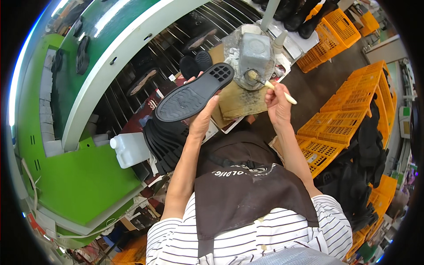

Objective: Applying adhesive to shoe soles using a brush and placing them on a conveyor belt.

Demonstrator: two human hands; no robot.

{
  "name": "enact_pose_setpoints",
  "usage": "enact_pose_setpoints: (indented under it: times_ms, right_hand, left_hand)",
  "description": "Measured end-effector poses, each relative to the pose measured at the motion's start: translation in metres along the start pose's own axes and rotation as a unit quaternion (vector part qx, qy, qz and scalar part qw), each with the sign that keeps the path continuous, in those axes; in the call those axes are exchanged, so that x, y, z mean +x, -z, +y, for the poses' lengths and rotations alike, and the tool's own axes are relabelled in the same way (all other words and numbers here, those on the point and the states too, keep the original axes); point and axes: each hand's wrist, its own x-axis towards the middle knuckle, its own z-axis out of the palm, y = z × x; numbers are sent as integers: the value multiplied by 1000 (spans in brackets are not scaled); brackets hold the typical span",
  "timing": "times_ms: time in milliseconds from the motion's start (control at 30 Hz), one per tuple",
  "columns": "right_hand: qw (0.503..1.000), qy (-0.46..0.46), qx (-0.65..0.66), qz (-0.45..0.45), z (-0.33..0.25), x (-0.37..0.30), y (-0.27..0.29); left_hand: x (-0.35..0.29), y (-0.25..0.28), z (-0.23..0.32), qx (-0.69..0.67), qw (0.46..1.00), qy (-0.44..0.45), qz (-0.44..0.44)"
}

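Taking the middle of the sole you hold as the clock's hub, the green-and-white metal machine (90,176) fills the arc from 8 to 11 o'clock, with a few loose black soles (82,55) lying up on its green belt at about 10. The orange slatted plastic crates (340,126) stand at 3 o'clock, well apart from you. At 7 o'clock leans the row of stacked black rubber soles (165,143); they look like pieces left to handle, though you cannot tell from here whether any are finished. At the hub is the black rubber sole (190,97) with a wavy-ribbed face and square heel cells, tilted upward, your left hand (202,120) clamped round its edge. No wet coat shows clearly on that face, so this piece seems barely begun. At 2 o'clock stands the translucent square plastic bottle (255,49), and just below it the clear rounded dish (241,82). Your right hand (278,104) is closed on the cream-handled brush (287,96), bristles at the dish, apart from the sole; loading seems in hand, with brushing left to do.
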Motion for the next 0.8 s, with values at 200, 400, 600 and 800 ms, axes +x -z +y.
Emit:
enact_pose_setpoints:
  times_ms: [200,400,600,800]
  right_hand:
    - [963,164,-163,-140,-35,-40,-71]
    - [936,187,-260,-148,-29,-51,-97]
    - [932,171,-266,-178,-23,-62,-109]
    - [943,123,-227,-208,-15,-72,-113]
  left_hand:
    - [0,-22,19,197,973,-114,-48]
    - [-5,-31,22,287,934,-198,-76]
    - [-10,-39,13,250,941,-207,-95]
    - [-15,-40,1,127,973,-170,-93]
